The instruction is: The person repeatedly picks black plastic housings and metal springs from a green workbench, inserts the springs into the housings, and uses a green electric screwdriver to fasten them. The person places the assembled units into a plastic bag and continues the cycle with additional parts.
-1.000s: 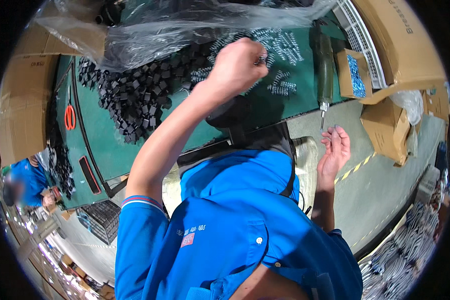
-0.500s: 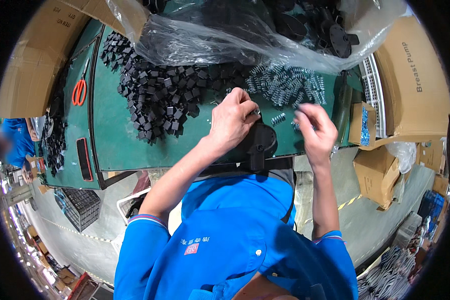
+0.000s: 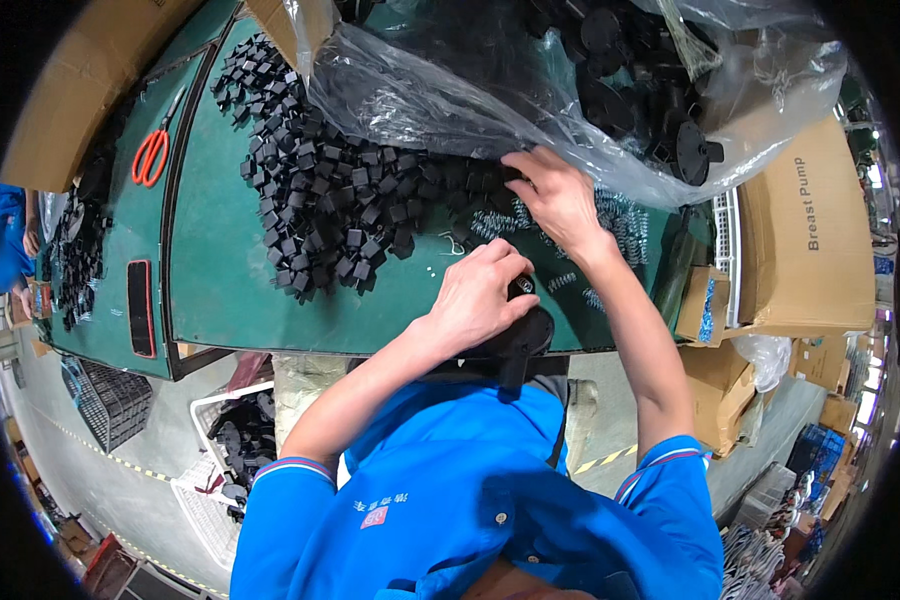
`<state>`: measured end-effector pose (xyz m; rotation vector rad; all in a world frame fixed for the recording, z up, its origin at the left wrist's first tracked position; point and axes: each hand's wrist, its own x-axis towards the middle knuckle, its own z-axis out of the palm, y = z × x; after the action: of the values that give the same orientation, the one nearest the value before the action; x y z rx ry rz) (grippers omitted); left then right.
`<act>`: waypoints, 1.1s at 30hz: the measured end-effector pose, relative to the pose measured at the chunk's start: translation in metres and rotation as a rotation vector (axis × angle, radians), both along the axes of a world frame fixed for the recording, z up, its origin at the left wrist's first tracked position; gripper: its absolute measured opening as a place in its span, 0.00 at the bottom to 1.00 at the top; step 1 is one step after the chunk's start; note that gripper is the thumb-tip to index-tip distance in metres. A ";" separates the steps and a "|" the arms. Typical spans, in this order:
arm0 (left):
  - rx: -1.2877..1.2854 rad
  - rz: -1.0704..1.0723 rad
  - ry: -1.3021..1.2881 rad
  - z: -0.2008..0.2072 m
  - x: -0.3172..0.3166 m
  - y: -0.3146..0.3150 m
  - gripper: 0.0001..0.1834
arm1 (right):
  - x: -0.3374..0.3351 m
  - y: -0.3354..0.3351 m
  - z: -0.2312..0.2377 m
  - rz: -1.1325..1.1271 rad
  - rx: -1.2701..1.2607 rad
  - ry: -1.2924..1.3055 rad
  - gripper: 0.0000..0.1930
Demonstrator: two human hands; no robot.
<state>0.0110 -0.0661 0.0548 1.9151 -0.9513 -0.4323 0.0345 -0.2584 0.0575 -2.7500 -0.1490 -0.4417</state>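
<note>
Close to the table's front edge, my left hand point(image 3: 478, 298) is closed on a black plastic part point(image 3: 522, 338) with a rounded end and a stem toward me. A small shiny metal bit, perhaps a spring, shows beside its fingertips. My right hand point(image 3: 562, 203) reaches over the right end of a heap of small black plastic blocks point(image 3: 345, 190), by the edge of the clear plastic bag point(image 3: 440, 95). Its thumb and forefinger are apart, with dark blocks near the tips. Metal springs point(image 3: 620, 225) lie in a pile, partly hidden under this hand, and a single spring point(image 3: 562, 282) lies nearer.
Orange-handled scissors point(image 3: 151, 155) and a phone point(image 3: 141, 308) lie at the left of the green table point(image 3: 215, 290). Black round parts point(image 3: 690, 150) fill the bag. Cardboard boxes point(image 3: 815, 235) stand right. Another person's blue sleeve point(image 3: 8, 225) shows far left. A white crate point(image 3: 210, 500) sits below.
My right hand has moved from right of the springs up and left to the black blocks. My left hand still holds the black part, and the whole view has shifted slightly.
</note>
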 end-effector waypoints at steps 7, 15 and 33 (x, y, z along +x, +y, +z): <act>-0.456 0.244 0.902 0.003 0.007 0.005 0.17 | -0.069 0.020 0.055 0.169 0.051 -0.073 0.18; -0.641 0.051 1.161 0.012 -0.017 0.016 0.16 | -0.120 0.033 0.058 0.041 0.817 0.012 0.21; -0.535 0.087 0.327 0.005 -0.041 0.026 0.19 | -0.148 0.055 0.058 -0.219 1.071 0.270 0.16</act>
<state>-0.0301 -0.0405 0.0600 1.3446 -0.6787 -0.3780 -0.1133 -0.2032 0.1156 -1.7331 0.3614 -0.1202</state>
